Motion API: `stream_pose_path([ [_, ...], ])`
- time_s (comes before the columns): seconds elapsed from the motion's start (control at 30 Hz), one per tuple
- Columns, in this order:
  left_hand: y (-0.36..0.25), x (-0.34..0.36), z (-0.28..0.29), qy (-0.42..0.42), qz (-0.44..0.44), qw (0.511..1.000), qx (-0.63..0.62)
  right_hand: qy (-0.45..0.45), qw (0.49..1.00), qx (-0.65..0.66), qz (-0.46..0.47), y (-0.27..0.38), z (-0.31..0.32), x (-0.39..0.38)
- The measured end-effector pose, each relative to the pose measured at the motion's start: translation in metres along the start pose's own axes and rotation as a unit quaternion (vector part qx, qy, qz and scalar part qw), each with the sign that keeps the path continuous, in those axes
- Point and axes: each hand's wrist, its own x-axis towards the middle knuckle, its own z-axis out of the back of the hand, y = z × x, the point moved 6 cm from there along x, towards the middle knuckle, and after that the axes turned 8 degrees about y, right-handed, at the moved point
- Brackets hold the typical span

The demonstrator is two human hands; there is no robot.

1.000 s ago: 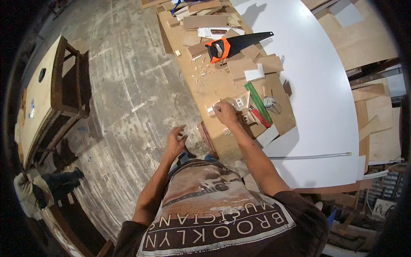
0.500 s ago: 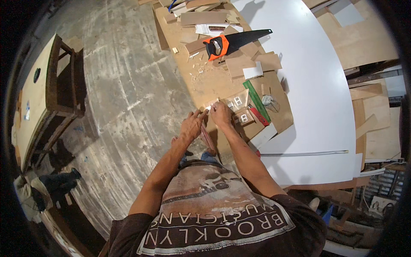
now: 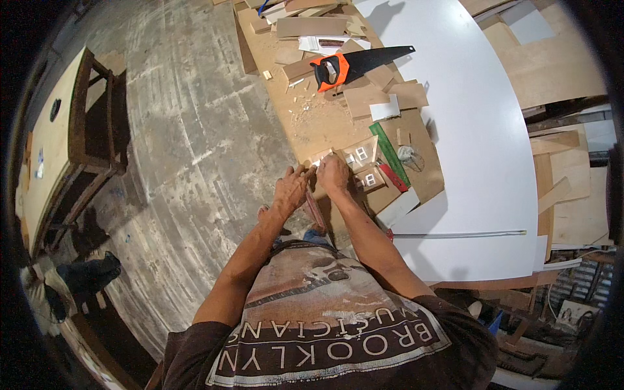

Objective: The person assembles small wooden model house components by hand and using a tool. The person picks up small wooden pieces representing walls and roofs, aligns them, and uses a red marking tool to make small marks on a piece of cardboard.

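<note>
At the near edge of the wooden worktop [image 3: 300,133] my two hands are close together. My left hand [image 3: 290,190] has its fingers bent and drawn together at a small pale wooden piece [image 3: 318,158]. Beside it, my right hand [image 3: 333,175] is closed over the same piece; what its fingers grip is hidden. To the right of my right hand are small wooden panels with white window frames [image 3: 361,154] and another window frame [image 3: 370,180]. A red-handled tool [image 3: 394,177] and a green strip [image 3: 390,154] lie just beyond them.
Farther up the worktop lies an orange-and-black handsaw [image 3: 335,71] among wood offcuts [image 3: 312,26] and shavings. A crumpled clear plastic thing [image 3: 410,157] sits by the green strip. On the right spreads a large white sheet [image 3: 474,149]; a wooden table [image 3: 62,143] stands at left.
Both hands stay in nearly the same place, with only slight finger movement. The view has shifted very slightly.
</note>
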Motion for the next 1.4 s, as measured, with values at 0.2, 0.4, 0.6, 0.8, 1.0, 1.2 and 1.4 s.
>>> stream_pose_path([
  [0.2, 0.004, 0.001, -0.001, 0.018, -0.004, 1.0, -0.011, 0.069, 0.997, 0.038, 0.002, 0.0, 0.008, 0.004],
  [0.4, 0.007, 0.0, 0.003, -0.08, -0.045, 0.995, -0.038, -0.018, 0.996, 0.069, 0.044, -0.036, 0.048, 0.01],
  [0.6, 0.007, -0.001, 0.011, -0.076, -0.028, 0.99, -0.115, 0.035, 0.984, 0.095, 0.146, -0.026, 0.056, 0.007],
  [0.8, 0.019, -0.006, 0.001, -0.086, 0.003, 0.989, -0.123, 0.083, 0.973, 0.102, 0.188, -0.016, 0.046, 0.013],
  [1.0, 0.046, -0.025, -0.014, -0.105, 0.032, 0.988, -0.112, 0.144, 0.963, 0.034, 0.223, -0.001, 0.048, 0.015],
  [1.2, 0.05, -0.034, -0.011, -0.108, 0.05, 0.984, -0.132, 0.152, 0.965, 0.031, 0.211, -0.004, 0.049, 0.017],
  [1.4, 0.047, -0.035, -0.007, -0.129, 0.028, 0.984, -0.12, 0.155, 0.962, -0.007, 0.226, 0.0, 0.048, 0.018],
])
